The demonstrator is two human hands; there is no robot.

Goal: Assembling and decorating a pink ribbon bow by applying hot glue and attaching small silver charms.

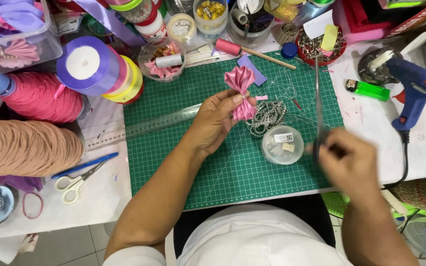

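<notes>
Fingers of the left hand (pixel 216 119) pinch a pleated pink ribbon bow (pixel 241 91) at its waist, keeping folds gathered above the green cutting mat (pixel 232 167), while the blurred right hand (pixel 345 160) grips a long thin tool (pixel 317 106)

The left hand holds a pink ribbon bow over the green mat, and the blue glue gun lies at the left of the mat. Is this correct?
Not quite. The left hand does hold the pink bow over the green mat, but the blue glue gun lies at the right of the mat, not the left. The head view shows it.
</notes>
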